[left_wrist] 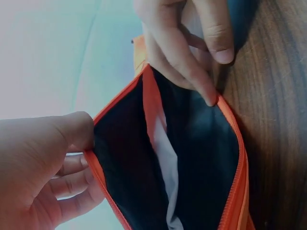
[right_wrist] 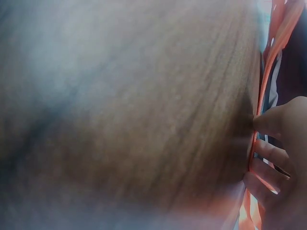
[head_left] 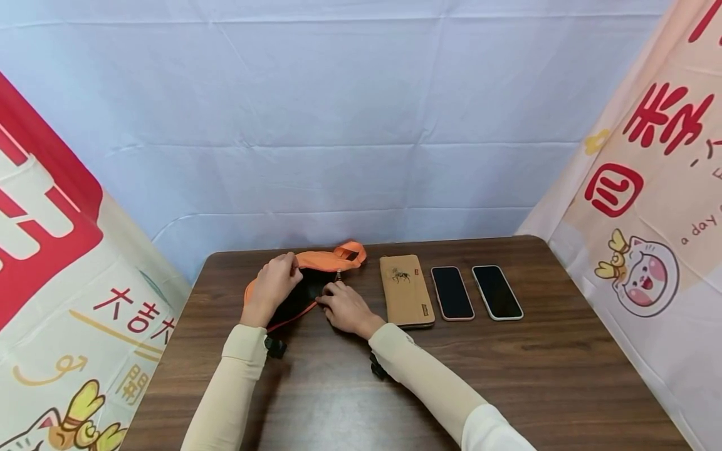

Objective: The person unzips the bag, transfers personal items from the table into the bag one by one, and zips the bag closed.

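An orange zippered pouch point(head_left: 318, 260) with a dark lining and a loop strap lies toward the table's back left, its mouth spread wide. My left hand point(head_left: 274, 283) pinches the far rim between thumb and fingers. At the near rim, close to the zipper's end, my right hand point(head_left: 346, 308) holds the edge with its fingers. In the left wrist view, the pouch's inside point(left_wrist: 201, 143) shows a strip of orange and white along the fold. The right wrist view catches only part of the right hand point(right_wrist: 283, 158) on the orange edge.
Right of the pouch lies a tan wallet point(head_left: 407, 291) with a horse print. Beside it are a phone with a pinkish edge point(head_left: 452, 293) and a white-edged phone point(head_left: 497, 292). The brown wooden table point(head_left: 333, 394) meets a pale cloth backdrop point(head_left: 338, 125) behind.
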### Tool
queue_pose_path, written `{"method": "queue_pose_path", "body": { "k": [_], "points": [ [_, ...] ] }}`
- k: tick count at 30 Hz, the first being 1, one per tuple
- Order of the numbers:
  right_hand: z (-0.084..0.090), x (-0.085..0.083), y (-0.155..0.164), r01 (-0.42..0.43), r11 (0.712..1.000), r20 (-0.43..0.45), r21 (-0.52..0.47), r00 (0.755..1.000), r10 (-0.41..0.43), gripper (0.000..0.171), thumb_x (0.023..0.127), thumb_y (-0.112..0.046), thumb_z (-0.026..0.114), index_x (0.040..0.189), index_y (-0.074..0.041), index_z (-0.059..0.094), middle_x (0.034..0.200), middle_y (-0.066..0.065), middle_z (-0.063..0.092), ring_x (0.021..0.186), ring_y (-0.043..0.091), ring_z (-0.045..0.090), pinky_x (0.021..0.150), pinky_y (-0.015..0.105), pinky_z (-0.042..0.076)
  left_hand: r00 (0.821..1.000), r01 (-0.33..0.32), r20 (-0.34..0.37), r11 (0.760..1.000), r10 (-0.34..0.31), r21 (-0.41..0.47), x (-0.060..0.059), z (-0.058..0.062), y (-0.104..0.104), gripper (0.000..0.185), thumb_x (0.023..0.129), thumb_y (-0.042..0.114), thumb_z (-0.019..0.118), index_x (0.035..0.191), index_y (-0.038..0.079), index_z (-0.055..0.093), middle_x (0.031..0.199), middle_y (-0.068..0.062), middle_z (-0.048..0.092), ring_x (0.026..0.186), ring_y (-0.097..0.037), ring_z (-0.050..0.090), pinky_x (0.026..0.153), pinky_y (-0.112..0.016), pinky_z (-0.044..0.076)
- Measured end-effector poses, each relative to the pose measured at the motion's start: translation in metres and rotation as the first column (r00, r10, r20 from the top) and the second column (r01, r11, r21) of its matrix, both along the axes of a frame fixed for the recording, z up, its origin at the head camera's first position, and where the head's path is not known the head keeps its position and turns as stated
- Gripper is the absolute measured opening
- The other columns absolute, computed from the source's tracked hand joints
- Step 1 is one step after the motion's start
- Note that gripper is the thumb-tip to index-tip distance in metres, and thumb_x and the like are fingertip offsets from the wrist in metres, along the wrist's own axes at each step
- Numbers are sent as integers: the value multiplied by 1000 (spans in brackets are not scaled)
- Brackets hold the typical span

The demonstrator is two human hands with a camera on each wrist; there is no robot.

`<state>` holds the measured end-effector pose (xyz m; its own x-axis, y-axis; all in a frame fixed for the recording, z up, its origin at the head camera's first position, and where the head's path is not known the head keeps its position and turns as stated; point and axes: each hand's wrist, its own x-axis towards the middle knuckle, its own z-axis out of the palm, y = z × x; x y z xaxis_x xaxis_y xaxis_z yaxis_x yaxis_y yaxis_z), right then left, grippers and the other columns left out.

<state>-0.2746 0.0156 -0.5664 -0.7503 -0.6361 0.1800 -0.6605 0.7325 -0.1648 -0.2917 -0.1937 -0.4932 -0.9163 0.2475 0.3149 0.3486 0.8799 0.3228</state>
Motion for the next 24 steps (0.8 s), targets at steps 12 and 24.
{"method": "queue_pose_path", "body": {
  "k": [12,24],
  "points": [
    [2,1,1,-4,1000,17,2,1000,4,32,108,-21,64,138,-19,74,137,4,64,113,22,59,99,37,53,997,71,-24,997,-71,12,2,4,-5,14,104,3,67,116,8,73,105,-14,67,79,-29,67,66,-42,57],
    [3,1,1,-6,1000,18,3,1000,6,32,108,-21,64,138,-18,73,137,4,64,115,22,59,101,37,53,996,80,26,996,-81,41,2,5,-5,11,103,8,70,108,-1,74,103,-16,68,86,-28,71,75,-42,62]
  ]
}}
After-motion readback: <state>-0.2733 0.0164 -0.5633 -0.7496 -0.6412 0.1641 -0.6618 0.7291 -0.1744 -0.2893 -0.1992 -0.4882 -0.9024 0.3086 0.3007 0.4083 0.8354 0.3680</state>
